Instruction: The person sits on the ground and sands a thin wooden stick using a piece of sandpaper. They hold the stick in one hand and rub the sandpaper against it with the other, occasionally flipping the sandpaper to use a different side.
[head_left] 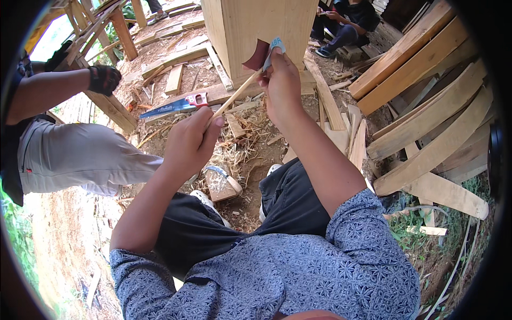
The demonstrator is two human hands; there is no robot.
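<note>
A thin wooden stick slants up to the right between my two hands. My left hand is closed round its lower end. At the upper end, my right hand pinches a folded piece of sandpaper against the stick. The sandpaper's dark red grit side curls out to the left, and its pale blue back shows by my thumb. Below my hands, a sickle with a curved blade and wooden handle lies on a small wood block between my feet.
Ahead stands a large wooden post. A handsaw with a blue blade cover lies among wood shavings. Planks and curved boards are stacked on the right. One person is close on my left; another sits at the back right.
</note>
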